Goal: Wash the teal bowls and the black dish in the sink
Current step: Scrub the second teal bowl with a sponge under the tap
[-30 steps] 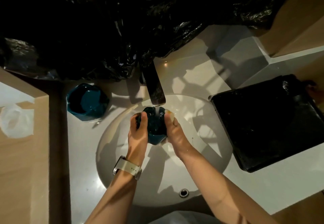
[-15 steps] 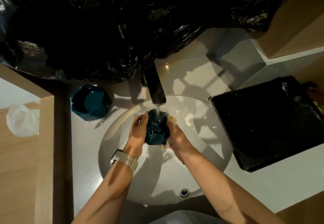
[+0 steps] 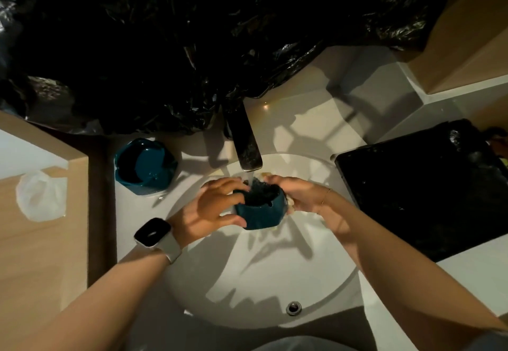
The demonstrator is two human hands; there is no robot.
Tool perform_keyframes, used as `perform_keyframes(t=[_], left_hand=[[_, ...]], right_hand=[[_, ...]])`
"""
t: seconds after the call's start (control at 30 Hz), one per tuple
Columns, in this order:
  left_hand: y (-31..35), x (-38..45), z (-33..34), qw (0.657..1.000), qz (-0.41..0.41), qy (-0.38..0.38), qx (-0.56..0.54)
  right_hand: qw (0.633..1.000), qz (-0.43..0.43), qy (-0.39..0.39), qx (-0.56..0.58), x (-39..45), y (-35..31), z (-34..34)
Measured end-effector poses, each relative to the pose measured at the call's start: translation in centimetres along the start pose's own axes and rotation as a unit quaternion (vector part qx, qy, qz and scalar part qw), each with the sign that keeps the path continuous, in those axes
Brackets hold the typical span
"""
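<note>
A small teal bowl sits upright between both hands under the running faucet, water falling into it. My left hand grips its left side, fingers curled on the rim and wall. My right hand grips its right side; a pale sponge or cloth shows under the palm. A second teal bowl stands on the counter left of the faucet. The black dish, a large square tray, lies on the counter right of the white sink.
Crumpled black plastic covers the wall behind the faucet. A wooden ledge with a clear plastic bag is at the left. A wooden box edge stands at the back right. The overflow hole is at the basin's near wall.
The bowl has been turned from on edge to upright, mouth up under the stream. My left hand shifted from behind it to its left side; the right hand moved to its right side.
</note>
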State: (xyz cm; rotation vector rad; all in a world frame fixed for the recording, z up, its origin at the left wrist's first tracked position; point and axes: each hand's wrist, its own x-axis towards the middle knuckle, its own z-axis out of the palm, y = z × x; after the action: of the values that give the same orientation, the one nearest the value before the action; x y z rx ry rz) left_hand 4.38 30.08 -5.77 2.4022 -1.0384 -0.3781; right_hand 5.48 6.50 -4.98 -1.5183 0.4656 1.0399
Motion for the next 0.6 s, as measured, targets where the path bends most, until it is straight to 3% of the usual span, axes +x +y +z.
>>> perform_keyframes(t=[0.1, 0.2, 0.27, 0.37, 0.43, 0.5, 0.6], left_hand=[[1.5, 1.0, -0.2, 0.996, -0.022, -0.016, -0.09], [2.8, 1.6, 0.6, 0.973, -0.08, -0.022, -0.213], [3.4, 1.8, 0.8, 0.934, -0.167, -0.009, -0.316], [4.0, 2.4, 1.1, 0.858, -0.272, 0.068, -0.431], [4.8, 2.7, 1.4, 0.802, -0.308, 0.088, -0.504], [5.7, 2.6, 1.5, 0.766, -0.323, 0.092, -0.548], [6.7, 2.4, 1.4, 0.731, -0.334, 0.129, -0.581]], right_hand=[[0.999, 0.018, 0.018, 0.039, 0.9, 0.8, 0.1], [0.994, -0.017, 0.029, 0.106, 1.5, 2.1, 0.3], [0.991, -0.041, 0.055, 0.116, 1.2, 2.7, 1.0], [0.981, -0.121, 0.135, 0.068, 0.2, 3.3, 2.7], [0.951, -0.228, 0.192, 0.076, -0.2, 3.8, 4.1], [0.914, -0.333, 0.232, 0.009, 0.2, 4.7, 5.2], [0.9, -0.354, 0.243, -0.072, 0.6, 4.8, 5.3]])
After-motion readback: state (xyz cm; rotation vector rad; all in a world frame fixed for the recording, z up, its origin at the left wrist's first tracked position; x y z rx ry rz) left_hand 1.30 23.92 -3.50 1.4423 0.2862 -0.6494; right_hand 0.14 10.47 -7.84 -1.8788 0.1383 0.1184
